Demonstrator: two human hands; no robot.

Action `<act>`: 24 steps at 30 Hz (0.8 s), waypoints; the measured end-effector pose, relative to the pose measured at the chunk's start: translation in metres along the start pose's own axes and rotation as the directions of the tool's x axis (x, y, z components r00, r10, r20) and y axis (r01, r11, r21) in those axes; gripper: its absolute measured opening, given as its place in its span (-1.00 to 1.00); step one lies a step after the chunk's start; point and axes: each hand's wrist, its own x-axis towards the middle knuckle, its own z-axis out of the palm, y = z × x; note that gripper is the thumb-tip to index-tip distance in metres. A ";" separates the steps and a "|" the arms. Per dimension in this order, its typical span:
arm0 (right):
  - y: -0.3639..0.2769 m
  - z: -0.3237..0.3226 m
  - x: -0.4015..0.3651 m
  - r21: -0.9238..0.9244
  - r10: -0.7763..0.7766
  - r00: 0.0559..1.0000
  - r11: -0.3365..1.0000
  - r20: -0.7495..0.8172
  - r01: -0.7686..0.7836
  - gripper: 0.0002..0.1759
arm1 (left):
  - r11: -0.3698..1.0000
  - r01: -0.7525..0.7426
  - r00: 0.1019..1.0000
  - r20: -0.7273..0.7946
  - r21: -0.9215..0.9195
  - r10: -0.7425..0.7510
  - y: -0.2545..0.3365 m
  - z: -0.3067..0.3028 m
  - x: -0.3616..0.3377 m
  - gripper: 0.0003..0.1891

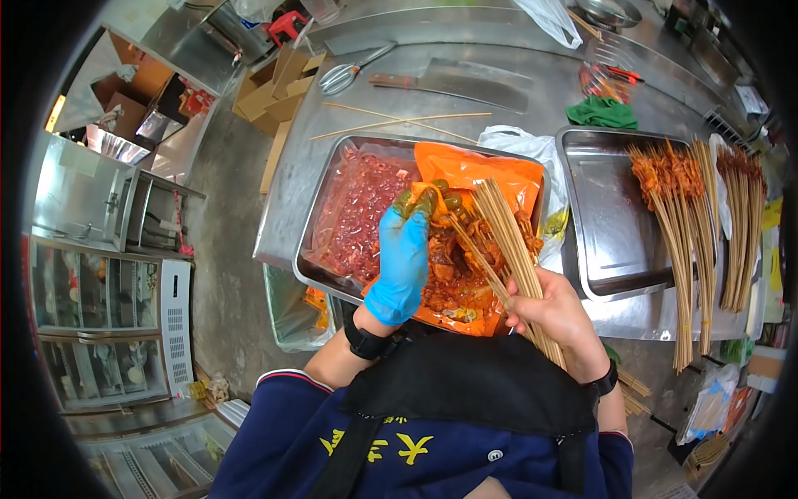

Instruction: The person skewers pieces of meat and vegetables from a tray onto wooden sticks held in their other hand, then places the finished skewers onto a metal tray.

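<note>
My left hand (406,249), in a blue glove with sauce-smeared fingertips, is closed on a piece of marinated meat (426,196) above the tray. My bare right hand (553,309) grips a bundle of bamboo skewers (511,229); a few of them slant toward the left fingers. Below both hands lies an open orange bag (486,173) with red, saucy meat (453,279) inside. Left of it, a clear bag of raw chopped meat (359,204) fills the other side of the metal tray (309,264). The glove hides part of the meat.
On the right, a second metal tray (615,224) carries loaded skewers (669,179), with darker ones (740,175) beyond. A cleaver (465,85), scissors (349,73) and two loose skewers (399,123) lie behind. A lined bin (287,312) stands below left.
</note>
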 end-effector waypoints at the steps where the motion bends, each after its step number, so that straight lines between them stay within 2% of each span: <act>1: 0.000 0.000 0.000 0.001 0.001 1.000 1.000 0.000 -0.001 -0.86 | 0.993 -0.086 0.996 -0.001 0.074 0.087 -0.005 -0.001 -0.002 -0.75; 2: 0.000 0.000 -0.001 0.016 0.003 1.000 1.000 0.002 -0.003 -0.86 | 0.974 -0.171 0.985 0.005 0.148 0.172 -0.010 -0.002 -0.004 -0.76; 5: 0.000 0.000 -0.001 0.034 0.003 1.000 0.999 0.007 -0.003 -0.85 | 0.952 -0.206 0.978 0.023 0.224 0.207 -0.021 -0.009 -0.007 -0.75; 9: 0.001 -0.001 0.000 0.040 -0.007 1.000 0.999 0.015 0.007 -0.86 | 0.948 -0.228 0.974 0.048 0.221 0.223 -0.018 -0.006 -0.009 -0.76; 12: 0.001 -0.001 0.000 0.035 -0.002 1.000 0.999 0.003 0.002 -0.86 | 0.958 -0.182 0.983 0.038 0.223 0.178 -0.019 -0.007 -0.010 -0.76; 14: 0.001 0.000 0.000 0.025 0.000 1.000 1.000 0.003 0.000 -0.86 | 0.980 -0.082 0.997 0.026 0.183 0.079 -0.018 -0.009 -0.011 -0.75; 18: 0.004 -0.001 0.002 -0.001 -0.002 1.000 1.000 -0.002 0.002 -0.85 | 0.981 -0.124 0.991 0.059 0.148 0.117 -0.017 -0.008 -0.015 -0.74; 20: 0.005 -0.001 0.003 0.001 -0.001 1.000 1.000 0.001 0.001 -0.86 | 0.995 -0.042 0.999 0.021 0.087 0.040 -0.017 -0.013 -0.014 -0.72; 24: 0.004 0.000 0.002 0.006 -0.004 1.000 1.000 -0.021 0.004 -0.86 | 0.999 0.008 1.000 -0.019 0.033 -0.008 -0.006 -0.021 -0.003 -0.67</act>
